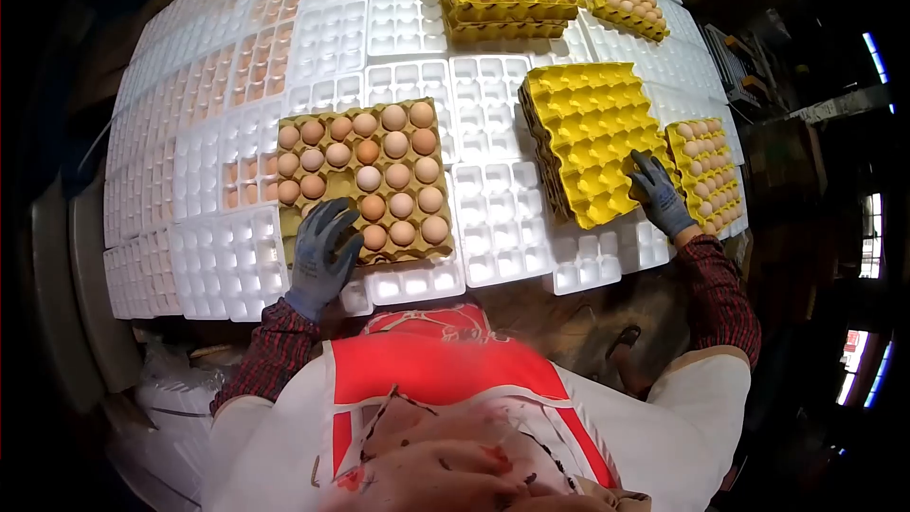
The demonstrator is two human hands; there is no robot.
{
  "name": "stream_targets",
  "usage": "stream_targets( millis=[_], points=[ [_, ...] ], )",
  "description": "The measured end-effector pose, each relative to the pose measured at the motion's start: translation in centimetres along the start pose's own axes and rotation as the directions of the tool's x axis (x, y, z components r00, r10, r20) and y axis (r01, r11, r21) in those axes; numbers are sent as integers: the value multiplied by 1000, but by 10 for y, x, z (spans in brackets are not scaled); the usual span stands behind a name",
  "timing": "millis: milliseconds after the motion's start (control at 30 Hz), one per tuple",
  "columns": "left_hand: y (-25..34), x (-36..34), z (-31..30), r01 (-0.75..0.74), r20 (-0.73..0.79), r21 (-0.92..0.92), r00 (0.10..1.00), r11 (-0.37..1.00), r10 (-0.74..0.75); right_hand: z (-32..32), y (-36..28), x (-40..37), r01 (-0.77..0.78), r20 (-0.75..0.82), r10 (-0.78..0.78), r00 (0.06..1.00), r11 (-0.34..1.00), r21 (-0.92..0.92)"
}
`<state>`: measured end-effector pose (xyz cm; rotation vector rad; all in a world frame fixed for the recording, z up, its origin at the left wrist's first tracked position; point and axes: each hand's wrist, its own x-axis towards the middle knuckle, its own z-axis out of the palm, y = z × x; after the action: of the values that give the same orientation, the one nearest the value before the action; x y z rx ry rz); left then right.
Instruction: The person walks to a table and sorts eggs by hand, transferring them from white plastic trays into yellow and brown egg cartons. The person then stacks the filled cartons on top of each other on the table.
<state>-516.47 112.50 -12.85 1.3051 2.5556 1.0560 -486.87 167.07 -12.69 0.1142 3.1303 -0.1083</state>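
Grey-gloved, my left hand curls over the near-left corner of the brown egg tray; whether its fingers close on anything, I cannot tell. My right hand rests at the right edge of the yellow tray stack, fingers slightly apart, grip unclear. I'd judge I'm handling eggs, which calls for a gentle next touch. Farther off stands an egg-filled yellow stack.

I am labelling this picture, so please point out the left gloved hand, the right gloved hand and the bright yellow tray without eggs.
Left gloved hand point(324, 254): head view, back of hand.
Right gloved hand point(661, 196): head view, back of hand.
Bright yellow tray point(595, 140): head view, middle of its top.
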Motion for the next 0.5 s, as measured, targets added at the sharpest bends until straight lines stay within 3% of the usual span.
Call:
stream_targets(
  millis=[167, 200, 267, 300, 333, 400, 467, 500],
  points=[
    [0, -3, 21, 40, 124, 41, 991, 998, -45, -47, -6, 34, -36, 380, 28, 925, 999, 14],
    [1, -6, 23, 50, 110, 75, 992, 996, -58, -47, 5, 36, -37, 355, 16, 935, 998, 54],
    [1, -10, 24, 38, 164, 97, 985, 994, -54, -56, -3, 41, -247, 371, 191, 909, 963, 107],
    [2, -11, 25, 27, 167, 110, 985, 994, -45, -38, -4, 34, -155, 335, 146, 931, 988, -1],
    [3, -12, 26, 15, 167, 125, 985, 992, -36, -25, -8, 27, -145, 408, 155, 900, 988, -54],
    [-3, -19, 31, 4, 153, 169, 988, 986, -30, -15, -20, 38, -265, 462, 287, 839, 957, -115],
    [-11, -22, 34, -14, 173, 219, 985, 976, -25, -11, 3, 44, -179, 557, 164, 814, 983, -27],
    [-13, -21, 33, -19, 183, 204, 983, 979, -19, -39, -20, 54, -201, 511, 167, 843, 980, 11]
  ],
)
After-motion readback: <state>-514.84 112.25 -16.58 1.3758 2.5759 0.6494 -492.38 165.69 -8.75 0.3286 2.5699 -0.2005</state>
